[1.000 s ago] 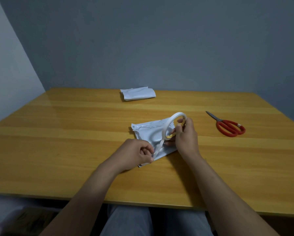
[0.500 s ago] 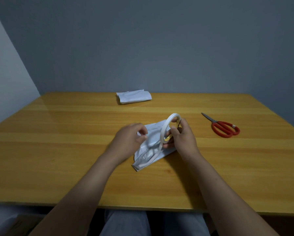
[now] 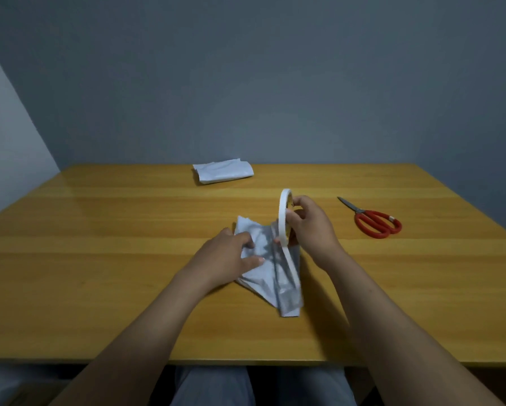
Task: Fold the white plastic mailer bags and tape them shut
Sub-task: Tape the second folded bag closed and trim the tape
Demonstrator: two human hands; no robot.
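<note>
While flat atop one of two mailers (image 3: 262, 278) (image 3: 222, 172), left hand (image 3: 225, 256); right hand (image 3: 310, 227) tight around one tape roll (image 3: 282, 212).

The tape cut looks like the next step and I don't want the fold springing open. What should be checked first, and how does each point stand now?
1. Left hand presses the mailer bag down: ok.
2. Right hand grips the tape roll, held upright: ok.
3. Tape strip runs from the roll to the bag's near end: ok.
4. Strip end stuck firmly to the bag: cannot tell.
5. Scissors lie unobstructed to the right of the right hand: ok.
6. A hand free to take the scissors: not ok, both are busy.
</note>
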